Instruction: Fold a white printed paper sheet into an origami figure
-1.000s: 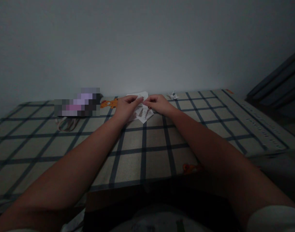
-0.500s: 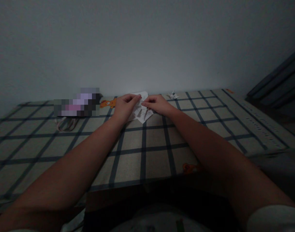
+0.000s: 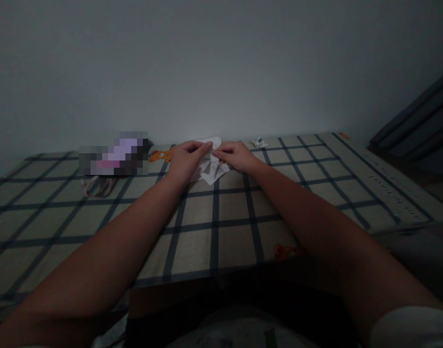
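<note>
Between my hands is a folded piece of white paper (image 3: 211, 170) with dark marks on it, its lower tip pointing toward me. My left hand (image 3: 188, 159) pinches it from the left with thumb and fingers. From the right, my right hand (image 3: 236, 155) grips it between thumb and forefinger. Another part of white paper shows behind the hands, near the wall; whether it is a separate sheet I cannot tell. Past my right hand lies a small folded paper piece (image 3: 259, 142) with pointed ends.
A checked tablecloth (image 3: 228, 241) with bear prints covers the table, which meets a plain wall (image 3: 221, 67). To the left lies a blurred-out purple and dark object (image 3: 123, 154) with a looped strap (image 3: 100, 187). Dark folded fabric (image 3: 424, 125) hangs at the far right.
The folded paper has shifted and tilted slightly between my fingers, its lower tip a little further left. Both hands keep almost the same place.
</note>
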The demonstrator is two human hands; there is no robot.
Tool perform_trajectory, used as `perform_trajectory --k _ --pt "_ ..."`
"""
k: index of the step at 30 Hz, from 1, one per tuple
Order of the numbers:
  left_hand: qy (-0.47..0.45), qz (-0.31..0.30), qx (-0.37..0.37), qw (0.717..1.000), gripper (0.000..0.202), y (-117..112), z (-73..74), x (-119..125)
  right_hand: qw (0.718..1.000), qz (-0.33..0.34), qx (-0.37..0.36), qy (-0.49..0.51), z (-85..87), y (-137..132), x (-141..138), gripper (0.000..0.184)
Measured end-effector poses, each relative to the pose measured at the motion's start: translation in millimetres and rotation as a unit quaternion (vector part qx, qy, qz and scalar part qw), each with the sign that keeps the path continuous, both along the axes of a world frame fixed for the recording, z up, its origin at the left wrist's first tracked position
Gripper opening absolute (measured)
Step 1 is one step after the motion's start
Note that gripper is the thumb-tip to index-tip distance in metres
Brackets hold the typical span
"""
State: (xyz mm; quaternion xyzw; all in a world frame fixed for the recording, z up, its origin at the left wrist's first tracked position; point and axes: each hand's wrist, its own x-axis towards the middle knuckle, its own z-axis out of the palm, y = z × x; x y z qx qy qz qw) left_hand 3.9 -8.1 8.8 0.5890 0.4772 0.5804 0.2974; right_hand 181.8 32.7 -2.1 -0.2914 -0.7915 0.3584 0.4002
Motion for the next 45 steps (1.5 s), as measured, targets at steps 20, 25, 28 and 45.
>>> perform_trajectory --k 20,25,28,45 --pt "0.057 -0.024 0.045 0.997 0.034 9 -9.9 -5 0.999 -0.008 -0.032 0.016 -0.2 2 1 0.024" --pt "0.049 -0.015 0.054 0.997 0.038 8 -8.9 -6 1.000 -0.018 0.010 0.008 -1.6 4 2 0.026" --pt "-0.009 -0.026 0.038 0.999 0.044 11 -9.5 -5 0.999 -0.042 0.014 0.020 1.3 4 2 0.022" --pt "-0.207 -0.167 -0.111 0.958 0.043 5 -1.9 6 0.984 -0.025 -0.144 0.105 -1.2 7 0 0.026"
